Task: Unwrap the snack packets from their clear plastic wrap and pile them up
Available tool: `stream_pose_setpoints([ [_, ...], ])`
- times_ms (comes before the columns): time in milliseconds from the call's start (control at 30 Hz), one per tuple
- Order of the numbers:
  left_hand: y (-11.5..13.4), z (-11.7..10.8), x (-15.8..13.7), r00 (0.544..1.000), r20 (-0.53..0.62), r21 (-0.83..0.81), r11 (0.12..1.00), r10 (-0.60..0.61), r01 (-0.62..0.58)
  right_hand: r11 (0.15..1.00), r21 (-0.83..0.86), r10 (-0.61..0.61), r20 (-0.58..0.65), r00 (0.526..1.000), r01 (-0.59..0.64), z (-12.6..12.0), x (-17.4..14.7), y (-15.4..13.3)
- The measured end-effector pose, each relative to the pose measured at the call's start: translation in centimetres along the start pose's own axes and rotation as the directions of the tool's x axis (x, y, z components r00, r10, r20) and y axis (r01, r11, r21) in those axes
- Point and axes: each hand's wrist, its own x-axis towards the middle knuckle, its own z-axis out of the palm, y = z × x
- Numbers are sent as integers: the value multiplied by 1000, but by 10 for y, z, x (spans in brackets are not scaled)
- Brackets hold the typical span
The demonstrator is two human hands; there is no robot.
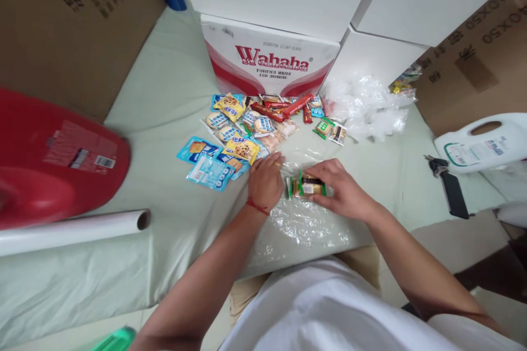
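My right hand grips small snack packets with green edges, thumb on the near side and fingers on the far side. These packets are over a clear plastic bag that lies flat and crinkled on the cloth. At the bag's left edge is my left hand, back upward, fingers curled together on the plastic; the fingertips are partly hidden. Just beyond it a yellow cookie packet lies on the snack pile, beside a light blue packet. Red-wrapped bars sit at the pile's far side.
Behind the pile stands a white and red Wahaha carton. Crumpled clear bags lie to its right. A red jug and white roll are at left; a white jug and keys with a black case at right.
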Motion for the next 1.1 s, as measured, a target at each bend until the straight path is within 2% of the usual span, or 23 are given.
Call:
stream_pose_setpoints([
  [167, -6, 3, 1, 999, -44, -60, 998, 6, -9, 997, -76, 30, 57, 998, -26, 25, -2, -4],
  [267, -13, 4, 3, 997, -82, -144, 989, 12, -24, 995, -94, 47, 74, 996, -40, 28, 4, 2],
  [367, -19, 4, 5, 993, -119, -244, 970, -24, -6, 996, -76, 36, 0, 999, -36, 23, -2, -2],
  [500, -20, 4, 6, 985, -125, -342, 937, -118, 69, 999, -46, 16, -173, 985, -24, 21, -42, -22],
  [600, -19, 4, 6, 980, -106, -395, 911, -171, 116, 998, -54, -21, -108, 994, 15, 41, -83, -35],
  [700, -19, 1, 7, 973, -98, -448, 883, -208, 143, 988, -119, -97, -21, 995, 93, 71, -112, -34],
  [800, -19, -5, 6, 964, -129, -486, 862, -231, 142, 988, -126, -100, -65, 993, 92, 92, -125, -21],
  [867, -20, -11, 5, 966, -189, -470, 880, -177, 69, 991, -94, -100, -104, 990, 90, 98, -128, -12],
  [933, -22, -16, 4, 973, -226, -399, 916, -53, -43, 991, -74, -117, -128, 985, 108, 100, -129, -6],
  [1000, -27, -21, 2, 976, -208, -303, 944, 70, -132, 989, -64, -139, -169, 976, 130, 100, -128, -5],
  [1100, -33, -28, -2, 969, -187, -203, 959, 162, -200, 989, -35, -148, -249, 957, 143, 95, -121, -10],
])
